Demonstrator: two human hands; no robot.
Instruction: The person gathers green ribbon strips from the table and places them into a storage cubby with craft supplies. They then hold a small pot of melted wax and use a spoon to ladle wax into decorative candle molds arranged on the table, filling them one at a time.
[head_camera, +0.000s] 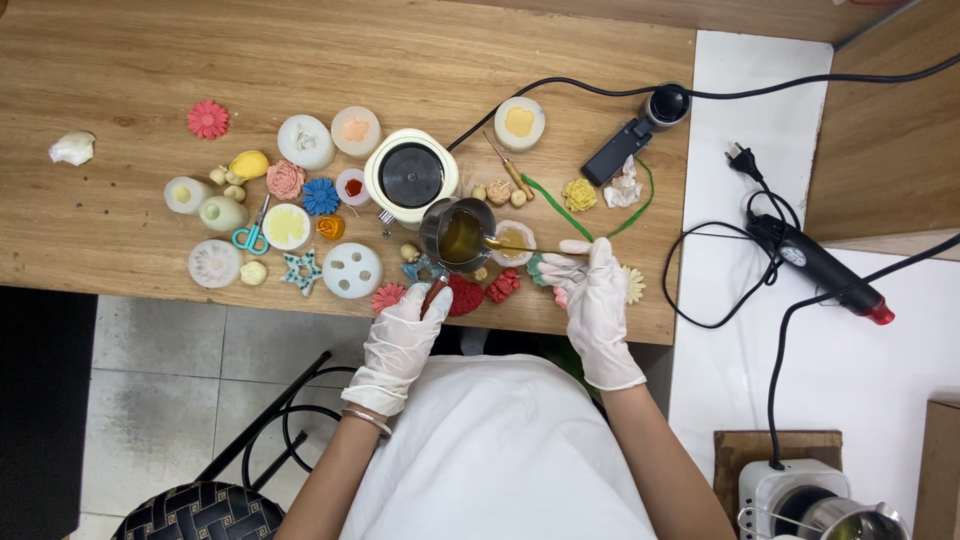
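Note:
My left hand (405, 335), in a white glove, grips the reddish handle of a small steel melting pot (458, 236) that holds yellow-brown liquid. My right hand (595, 295), also gloved, pinches a thin gold spoon (520, 246) whose bowl rests at the pot's right rim, above a white round mould (517, 242). Both hands are at the near edge of the wooden table (120, 60). Red flower pieces (485, 292) lie just below the pot.
A cream round heater with a black top (410, 176) stands behind the pot. Several white moulds and coloured flower shapes (285, 220) spread to the left, with teal scissors (251, 236). A black heat gun (820, 266), cables and plug lie on the white surface at right.

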